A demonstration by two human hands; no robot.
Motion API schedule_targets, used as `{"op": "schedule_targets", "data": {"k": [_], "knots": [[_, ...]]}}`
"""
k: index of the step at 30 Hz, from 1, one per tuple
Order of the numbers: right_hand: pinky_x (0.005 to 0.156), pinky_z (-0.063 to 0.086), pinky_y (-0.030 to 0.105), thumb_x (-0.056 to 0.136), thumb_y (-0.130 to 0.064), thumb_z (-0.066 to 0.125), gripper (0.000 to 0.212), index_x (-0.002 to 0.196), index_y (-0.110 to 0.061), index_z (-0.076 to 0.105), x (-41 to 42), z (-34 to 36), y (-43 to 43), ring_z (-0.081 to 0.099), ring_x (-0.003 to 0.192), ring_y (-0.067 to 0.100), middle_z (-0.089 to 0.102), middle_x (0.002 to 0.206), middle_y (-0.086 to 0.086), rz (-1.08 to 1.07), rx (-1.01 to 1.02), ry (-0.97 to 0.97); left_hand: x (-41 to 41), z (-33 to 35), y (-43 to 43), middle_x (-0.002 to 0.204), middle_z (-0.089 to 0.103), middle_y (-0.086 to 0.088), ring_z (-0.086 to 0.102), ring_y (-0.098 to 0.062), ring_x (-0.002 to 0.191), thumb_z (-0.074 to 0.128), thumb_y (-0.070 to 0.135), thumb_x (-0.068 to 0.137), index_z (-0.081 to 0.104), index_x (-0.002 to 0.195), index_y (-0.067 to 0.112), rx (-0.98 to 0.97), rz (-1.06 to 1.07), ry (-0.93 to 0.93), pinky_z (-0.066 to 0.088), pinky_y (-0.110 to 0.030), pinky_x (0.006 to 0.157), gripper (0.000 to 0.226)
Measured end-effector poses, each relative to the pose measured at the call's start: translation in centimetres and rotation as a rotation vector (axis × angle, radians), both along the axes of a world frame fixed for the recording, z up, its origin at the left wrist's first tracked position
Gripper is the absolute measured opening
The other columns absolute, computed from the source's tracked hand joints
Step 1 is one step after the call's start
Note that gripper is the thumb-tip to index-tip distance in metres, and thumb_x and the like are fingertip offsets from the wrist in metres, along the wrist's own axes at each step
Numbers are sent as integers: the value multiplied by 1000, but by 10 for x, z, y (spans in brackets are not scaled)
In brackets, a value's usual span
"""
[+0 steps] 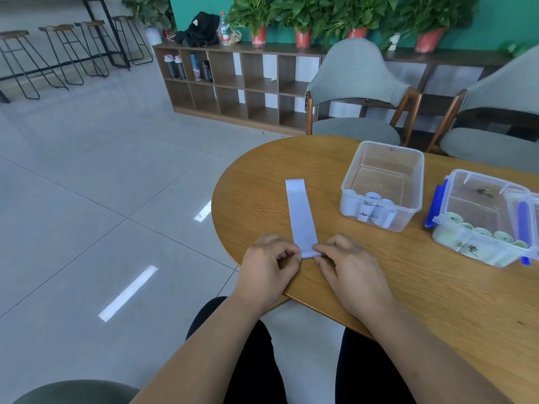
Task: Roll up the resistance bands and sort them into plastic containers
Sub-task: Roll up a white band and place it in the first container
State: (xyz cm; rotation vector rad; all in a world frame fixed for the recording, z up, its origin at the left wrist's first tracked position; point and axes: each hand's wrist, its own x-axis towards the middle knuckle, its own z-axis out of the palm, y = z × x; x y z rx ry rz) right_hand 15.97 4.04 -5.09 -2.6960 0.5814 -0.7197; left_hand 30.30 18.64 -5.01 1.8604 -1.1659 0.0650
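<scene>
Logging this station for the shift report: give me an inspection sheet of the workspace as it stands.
Surface: wooden table with a rounded end.
Job's things: lavender band lies flat, near end just rolled; open tub holds lavender rolls; blue-clipped tub holds green rolls.
Clutter: nothing seen.
Grippers: left hand and right hand pinch the band's rolled end.
Cables: nothing seen.
Surroundings: grey chairs, cubby shelf, potted plants, stools, tiled floor.
</scene>
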Motion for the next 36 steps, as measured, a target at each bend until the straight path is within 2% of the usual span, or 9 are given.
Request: {"op": "schedule_targets", "data": {"k": [3, 7, 13, 18, 24, 27, 31, 36], "knots": [[71, 53, 29, 94, -23, 75, 26, 119, -29, 72, 0, 1, 1, 63, 92, 11, 62, 102, -13, -6, 18, -7, 0, 1, 0, 87, 68, 17, 63, -11, 86, 81, 17, 88, 81, 92, 25, -3, 4, -6, 53, -29, 76, 9], [71, 47, 24, 96, -25, 72, 14, 108, -31, 70, -1, 4, 1, 59, 89, 6, 59, 98, -17, -3, 41, -8, 0, 1, 1, 87, 69, 17, 63, -10, 86, 81, 17, 88, 80, 92, 25, 0, -2, -16, 53, -28, 75, 9], [70, 51, 29, 92, -27, 70, 11, 102, -32, 70, -3, 5, 1, 51, 82, -1, 57, 93, -17, -2, 104, -37, -2, 0, 1, 86, 69, 17, 62, -11, 85, 79, 19, 88, 79, 91, 27, -2, -2, -13, 52, -30, 74, 8], [68, 52, 32, 90, -28, 71, 10, 99, -33, 72, -2, 4, -1, 51, 77, 2, 57, 88, -16, -8, 118, -47, -3, -1, 0, 85, 68, 20, 63, -10, 86, 80, 18, 88, 77, 93, 29, -1, 14, 16, 53, -29, 74, 13], [66, 56, 38, 96, -31, 68, 15, 109, -29, 77, -1, 0, -1, 60, 78, 13, 60, 91, -12, -22, 60, -56, -1, -4, 0, 88, 69, 19, 63, -10, 86, 80, 17, 83, 77, 95, 27, 4, 23, 12, 54, -30, 76, 16], [68, 56, 35, 94, -29, 72, 20, 114, -27, 73, -2, 1, 0, 57, 76, 8, 61, 90, -15, -30, 58, -76, -1, -5, -1, 89, 69, 19, 64, -9, 86, 79, 15, 84, 78, 97, 28, 14, 35, 10, 55, -29, 76, 18], [69, 50, 25, 88, -24, 78, 18, 104, -28, 70, -4, 5, 1, 48, 76, -2, 59, 89, -20, -19, 84, -89, -2, -4, -1, 89, 69, 21, 65, -10, 86, 80, 17, 85, 77, 100, 29, 21, 44, 29, 55, -28, 77, 19], [70, 52, 28, 92, -25, 77, 13, 104, -28, 72, -2, 4, -2, 49, 77, -2, 61, 91, -18, -9, 91, -89, -3, -3, 1, 88, 69, 20, 64, -9, 85, 82, 17, 85, 77, 97, 27, 6, 47, 19, 55, -27, 75, 17]]}}
